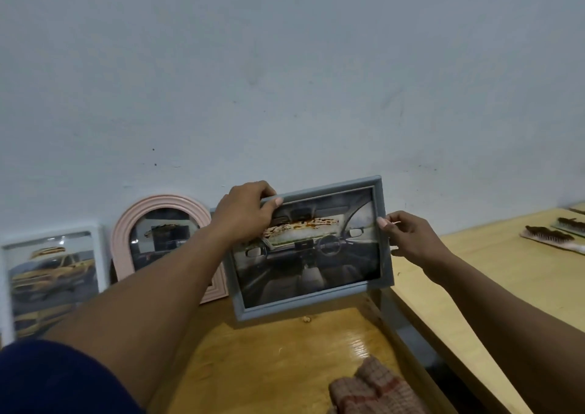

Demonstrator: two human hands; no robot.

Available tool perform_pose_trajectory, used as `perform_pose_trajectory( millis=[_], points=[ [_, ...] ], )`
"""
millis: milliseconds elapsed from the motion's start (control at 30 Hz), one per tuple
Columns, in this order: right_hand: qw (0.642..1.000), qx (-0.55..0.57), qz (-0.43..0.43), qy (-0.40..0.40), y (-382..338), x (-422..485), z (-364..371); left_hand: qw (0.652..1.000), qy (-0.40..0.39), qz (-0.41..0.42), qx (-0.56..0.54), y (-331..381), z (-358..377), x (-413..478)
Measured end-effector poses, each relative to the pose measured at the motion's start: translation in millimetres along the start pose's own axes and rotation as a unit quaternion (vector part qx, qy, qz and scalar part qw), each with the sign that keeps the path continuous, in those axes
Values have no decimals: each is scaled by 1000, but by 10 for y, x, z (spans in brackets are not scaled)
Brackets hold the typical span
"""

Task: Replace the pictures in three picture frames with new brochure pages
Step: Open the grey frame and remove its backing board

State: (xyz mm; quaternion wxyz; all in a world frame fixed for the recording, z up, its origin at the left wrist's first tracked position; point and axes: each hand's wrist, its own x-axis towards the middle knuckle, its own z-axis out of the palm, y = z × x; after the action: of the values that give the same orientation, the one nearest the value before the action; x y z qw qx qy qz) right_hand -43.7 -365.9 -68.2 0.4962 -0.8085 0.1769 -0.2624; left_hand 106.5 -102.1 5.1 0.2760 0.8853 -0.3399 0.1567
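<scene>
Grey frame [310, 255] is up between both hands, over the table's [285, 359] back-right part, face toward me. The long axis runs left-right and is tilted, right end higher. The car-interior page is behind the glass.

My left hand [243, 217] grips the top-left corner, thumb on the front and fingers curled over the top rail. My right hand [408, 236] pinches the middle of the right rail with thumb and fingertips, the other fingers loosely curled. Both hands are on the frame, neither nearer than the other.

The pink frame [164, 204] and white frame [50, 280] lean on the wall [285, 81] along the back edge, left of the grey one. The next move looks like standing it at the back edge just right of the pink frame, so that gap matters.

- **Hard to tell:** whether the lower-left corner touches the table.
- **Hidden:** the frame's back and its stand or clips; my left fingers behind the rail.
- **Covered:** the pink frame's right side, by my left arm and the grey frame.
- **Cut off:** the white frame at the left; the cloth [376, 388] at the table's near edge.
- **Glare:** an orange smear on the glass.

The brushes [549, 238] sit on the second table [506, 271] to the right.
</scene>
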Motion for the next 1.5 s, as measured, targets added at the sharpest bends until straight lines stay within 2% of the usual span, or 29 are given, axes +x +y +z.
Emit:
perform_pose_trajectory(
  millis=[267, 467, 533, 633, 767, 867, 967, 1067, 1233, 1400, 1500],
  points=[
    [997, -28, -47, -49, -714, -470, 62, 991, -55, -101, -67, -218, -523, -718],
    [978, -99, -55, -174, -1360, -828, 324, 964, -90, -204, -144, -538, -709, -1486],
    [964, -166, -84, -190, -1657, -869, 424, 948, -92, -239, -191, -598, -747, -1640],
    [925, -301, -125, -197, -2132, -912, 615, 932, -73, -257, -246, -596, -858, -1730],
    [894, -373, -154, -196, -2675, -1097, 929, 909, -43, -253, -327, -447, -1164, -1631],
    [889, -374, -174, -200, -2997, -1300, 1214, 886, -45, -252, -387, -376, -1404, -1557],
    [920, -263, -104, -272, -3167, -1437, 1494, 883, -50, -275, -377, -439, -1626, -1557],
    [926, -143, -32, -347, -3115, -1542, 1706, 880, -53, -309, -357, -610, -1811, -1661],
    [922, -104, -11, -372, -2650, -1599, 1930, 834, -22, -357, -421, -878, -2041, -1897],
    [929, -177, 2, -324, -1862, -1517, 2099, 847, 55, -394, -352, -992, -2034, -2095],
    [922, -256, 3, -289, -1290, -1484, 2123, 839, 68, -402, -361, -1131, -1835, -2213]
  ],
)
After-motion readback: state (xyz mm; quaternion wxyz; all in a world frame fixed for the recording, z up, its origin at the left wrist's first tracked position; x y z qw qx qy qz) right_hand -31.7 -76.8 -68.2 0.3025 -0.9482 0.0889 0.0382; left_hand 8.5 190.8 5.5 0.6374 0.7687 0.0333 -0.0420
